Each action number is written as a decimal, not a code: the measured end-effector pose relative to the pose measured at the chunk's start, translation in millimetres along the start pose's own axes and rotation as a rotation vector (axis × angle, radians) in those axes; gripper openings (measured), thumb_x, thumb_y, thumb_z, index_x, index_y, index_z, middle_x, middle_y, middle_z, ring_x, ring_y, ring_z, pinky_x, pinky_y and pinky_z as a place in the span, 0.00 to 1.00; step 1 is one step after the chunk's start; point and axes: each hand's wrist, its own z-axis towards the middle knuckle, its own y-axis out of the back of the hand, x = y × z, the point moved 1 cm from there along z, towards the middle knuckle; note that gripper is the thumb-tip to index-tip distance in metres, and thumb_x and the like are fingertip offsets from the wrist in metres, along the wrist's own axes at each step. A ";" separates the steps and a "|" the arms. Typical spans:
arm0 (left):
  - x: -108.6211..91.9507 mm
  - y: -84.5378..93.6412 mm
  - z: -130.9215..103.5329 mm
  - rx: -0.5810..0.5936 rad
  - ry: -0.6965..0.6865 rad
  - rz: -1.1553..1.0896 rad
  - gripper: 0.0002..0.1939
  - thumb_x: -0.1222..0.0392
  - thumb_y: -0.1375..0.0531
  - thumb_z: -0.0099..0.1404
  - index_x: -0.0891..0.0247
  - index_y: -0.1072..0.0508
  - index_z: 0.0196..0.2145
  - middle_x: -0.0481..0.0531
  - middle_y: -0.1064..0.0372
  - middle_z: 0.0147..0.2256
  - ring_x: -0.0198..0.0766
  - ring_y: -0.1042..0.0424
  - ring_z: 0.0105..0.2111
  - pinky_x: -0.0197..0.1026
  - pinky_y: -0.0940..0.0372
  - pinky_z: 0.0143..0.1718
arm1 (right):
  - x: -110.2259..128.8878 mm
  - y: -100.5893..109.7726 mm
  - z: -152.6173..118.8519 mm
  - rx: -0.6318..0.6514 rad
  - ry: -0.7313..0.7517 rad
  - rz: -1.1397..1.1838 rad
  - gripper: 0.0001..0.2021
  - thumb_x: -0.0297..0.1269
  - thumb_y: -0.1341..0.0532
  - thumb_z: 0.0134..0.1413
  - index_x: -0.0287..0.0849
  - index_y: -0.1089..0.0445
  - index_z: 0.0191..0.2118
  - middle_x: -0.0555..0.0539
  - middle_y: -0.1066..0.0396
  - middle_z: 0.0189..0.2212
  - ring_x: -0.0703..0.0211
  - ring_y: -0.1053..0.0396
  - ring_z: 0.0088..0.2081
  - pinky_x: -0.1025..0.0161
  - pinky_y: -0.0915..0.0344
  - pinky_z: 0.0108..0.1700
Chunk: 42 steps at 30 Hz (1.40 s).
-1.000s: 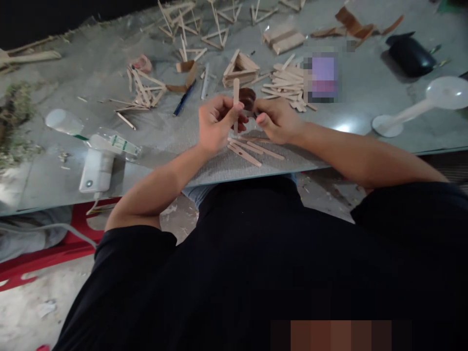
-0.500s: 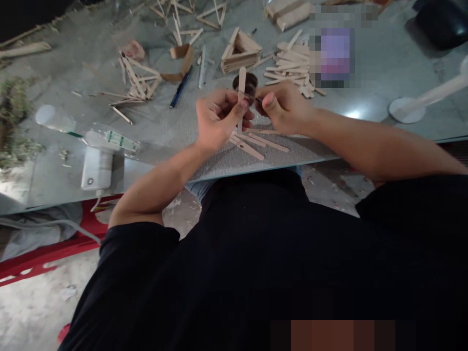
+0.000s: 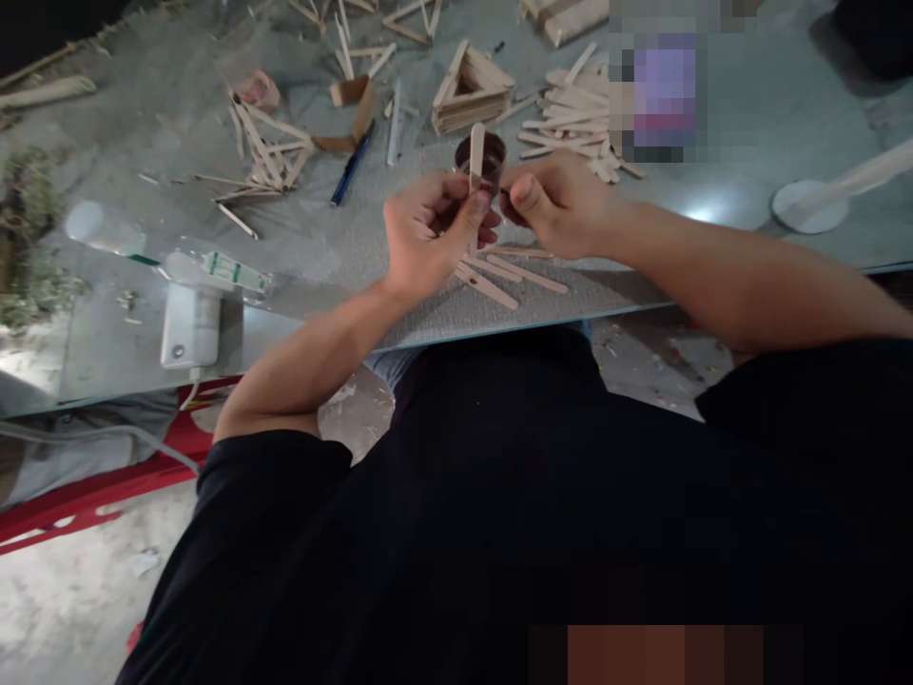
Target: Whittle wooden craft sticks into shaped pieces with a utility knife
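Stick (image 3: 476, 152) farther across cup (image 3: 495, 150); label (image 3: 239, 272) illegible

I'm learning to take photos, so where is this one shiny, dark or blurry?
In the head view, white glare shines off the table; the black shirt is nearly too dark for folds; a shadow lies beside the right forearm; blocky squares hide the purple thing; details at the right hand's fingertips look soft and dim.
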 end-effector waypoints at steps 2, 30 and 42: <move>-2.4 0.8 -0.9 0.023 -0.041 -0.001 0.23 0.35 0.33 0.75 0.59 0.24 0.39 0.49 0.19 0.33 0.40 0.16 0.31 0.45 0.17 0.35 | 1.7 0.6 -0.8 0.003 -0.016 -0.013 0.42 0.81 0.58 0.70 0.44 0.40 0.27 0.48 0.43 0.23 0.59 0.46 0.28 0.54 0.57 0.33; 0.0 -1.6 -9.5 -0.005 -0.234 0.217 0.18 0.41 0.39 0.82 0.54 0.31 0.38 0.45 0.19 0.32 0.35 0.20 0.26 0.42 0.28 0.28 | 2.1 -2.6 0.8 -0.032 0.025 -0.133 0.40 0.80 0.64 0.70 0.48 0.49 0.26 0.49 0.47 0.22 0.57 0.49 0.26 0.53 0.56 0.34; 47.4 -2.1 1.1 -0.005 -0.462 0.208 0.15 0.44 0.32 0.76 0.55 0.29 0.42 0.42 0.20 0.28 0.35 0.20 0.22 0.35 0.34 0.22 | -0.3 -8.2 -2.3 -0.068 0.021 -0.185 0.38 0.79 0.62 0.71 0.48 0.45 0.27 0.47 0.41 0.23 0.53 0.46 0.27 0.55 0.56 0.34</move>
